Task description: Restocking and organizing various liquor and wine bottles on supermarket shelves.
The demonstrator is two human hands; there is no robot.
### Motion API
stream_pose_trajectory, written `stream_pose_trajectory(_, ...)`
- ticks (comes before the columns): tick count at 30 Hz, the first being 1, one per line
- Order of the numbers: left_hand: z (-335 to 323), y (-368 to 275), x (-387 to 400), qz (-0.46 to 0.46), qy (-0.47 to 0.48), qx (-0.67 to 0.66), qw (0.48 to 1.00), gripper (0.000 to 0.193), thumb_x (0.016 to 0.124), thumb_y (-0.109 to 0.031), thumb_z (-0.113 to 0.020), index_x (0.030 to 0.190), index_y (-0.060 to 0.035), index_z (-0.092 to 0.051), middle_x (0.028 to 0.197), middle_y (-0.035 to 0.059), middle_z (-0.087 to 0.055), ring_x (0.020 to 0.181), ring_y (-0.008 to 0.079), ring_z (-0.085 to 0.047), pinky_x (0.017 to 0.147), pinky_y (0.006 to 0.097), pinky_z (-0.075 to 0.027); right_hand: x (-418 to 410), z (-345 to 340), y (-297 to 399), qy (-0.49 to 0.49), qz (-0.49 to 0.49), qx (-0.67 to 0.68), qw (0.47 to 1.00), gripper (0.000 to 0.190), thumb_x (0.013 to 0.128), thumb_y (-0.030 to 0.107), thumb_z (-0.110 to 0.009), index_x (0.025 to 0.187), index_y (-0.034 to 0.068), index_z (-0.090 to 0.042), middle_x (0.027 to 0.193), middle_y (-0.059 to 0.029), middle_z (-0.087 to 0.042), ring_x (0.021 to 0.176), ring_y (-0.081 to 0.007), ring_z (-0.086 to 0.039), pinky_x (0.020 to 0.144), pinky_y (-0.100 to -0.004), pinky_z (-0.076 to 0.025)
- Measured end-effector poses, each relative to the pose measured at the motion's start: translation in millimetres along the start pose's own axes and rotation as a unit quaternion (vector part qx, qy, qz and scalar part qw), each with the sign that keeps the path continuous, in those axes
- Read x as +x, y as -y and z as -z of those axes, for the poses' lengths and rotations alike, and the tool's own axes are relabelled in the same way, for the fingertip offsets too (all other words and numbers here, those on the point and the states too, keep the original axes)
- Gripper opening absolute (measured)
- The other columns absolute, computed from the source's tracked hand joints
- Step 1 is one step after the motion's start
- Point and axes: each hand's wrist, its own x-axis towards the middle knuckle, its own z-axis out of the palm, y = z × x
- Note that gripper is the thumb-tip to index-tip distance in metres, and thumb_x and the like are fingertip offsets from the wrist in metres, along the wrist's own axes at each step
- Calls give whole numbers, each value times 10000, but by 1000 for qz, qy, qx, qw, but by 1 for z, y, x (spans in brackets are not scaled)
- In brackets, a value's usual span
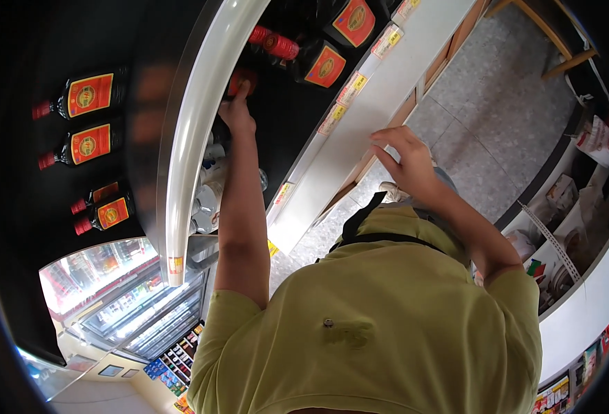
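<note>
My left hand [238, 113] reaches past the shelf's curved pale edge [193, 114] into the dark shelf space. Its thumb lies across a dim red patch [243, 83], which looks like the label of a dark bottle; the fingers are largely hidden. Close by, dark glass bottles [325, 66] with red caps and orange labels stand near the price tags. Beside my left forearm are clear bottles [208, 199], partly covered by the arm. My right hand [405, 160] hangs in front of the white shelf front [366, 114], fingers loosely curved and apart, holding nothing.
More bottles with orange labels [91, 95] stand on the dark shelf at left. Price tags [352, 89] line the lower shelf's edge. A wooden stool or chair frame [548, 33] is at upper right. Behind me on the right is a counter [589, 310] with bagged goods. Lit refrigerators [144, 305] are at lower left.
</note>
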Motion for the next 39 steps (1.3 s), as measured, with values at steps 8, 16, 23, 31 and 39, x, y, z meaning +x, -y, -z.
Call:
stream_pose_trajectory(8, 1, -2, 41, 53, -20, 36, 998, 559, 752, -11, -814, 1246, -116, -574, 1156, 29, -630, 1038, 181, -622, 852, 338, -466, -12, 17, -18, 11, -82, -21, 996, 199, 827, 85, -726, 1017, 56, -676, 977, -98, -692, 944, -303, -645, 799, -396, -523)
stream_pose_trajectory(16, 25, 25, 95, 53, -11, 14, 998, 668, 756, -33, -822, 1338, -124, -507, 1250, 57, -585, 1153, 236, -589, 992, 405, -457, -9, 18, -30, -2, -115, -20, 993, 165, 836, 78, -718, 995, 52, -681, 959, -98, -701, 923, -300, -650, 794, -393, -526)
stream_pose_trajectory(23, 25, 21, 90, 64, -4, 29, 998, 639, 774, -36, -806, 1334, -113, -509, 1241, 62, -591, 1145, 235, -591, 987, 402, -462, -19, 15, -30, 8, -143, -24, 989, 123, 857, 114, -715, 952, 40, -691, 937, -109, -703, 904, -300, -659, 767, -392, -535)
stream_pose_trajectory(31, 28, 25, 74, 59, -18, 54, 997, 580, 801, -51, -783, 1317, -98, -523, 1229, 67, -600, 1132, 227, -595, 982, 389, -466, -18, 16, -28, 46, -167, -18, 985, 136, 862, 142, -713, 948, 37, -704, 927, -113, -709, 905, -300, -661, 781, -397, -534)
stream_pose_trajectory(39, 32, 30, 52, 44, -44, 89, 994, 523, 827, -65, -760, 1300, -84, -538, 1216, 71, -608, 1119, 219, -599, 976, 375, -469, -20, 14, -37, 57, -121, -39, 990, 117, 886, 118, -696, 967, 33, -694, 919, -136, -681, 791, -270, -664, 667, -350, -541)
